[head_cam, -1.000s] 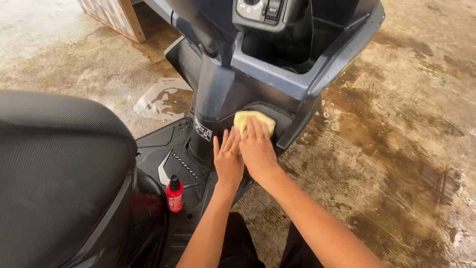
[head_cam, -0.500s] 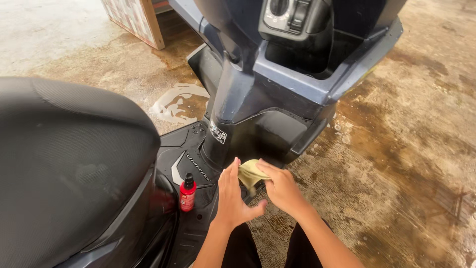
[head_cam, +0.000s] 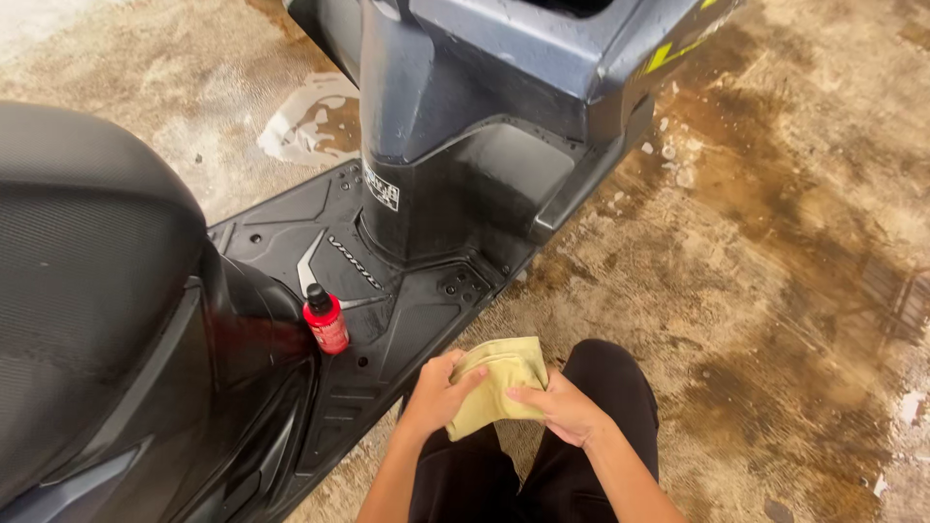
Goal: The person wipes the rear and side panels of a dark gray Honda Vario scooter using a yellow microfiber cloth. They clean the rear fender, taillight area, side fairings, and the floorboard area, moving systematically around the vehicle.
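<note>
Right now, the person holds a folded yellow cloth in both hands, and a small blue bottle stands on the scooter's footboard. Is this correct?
Not quite. The bottle is red with a black cap, not blue. The rest holds: in the head view the left hand and the right hand both grip the folded yellow cloth, and the bottle stands upright on the scooter's footboard.

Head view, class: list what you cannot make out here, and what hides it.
- Dark grey scooter: handlebars cut off by the top edge.
- Black textured seat: rear cut off by the left edge.
- Small red bottle with black cap: label too small.
- Folded yellow cloth: partly covered by left hand and right hand.
</note>
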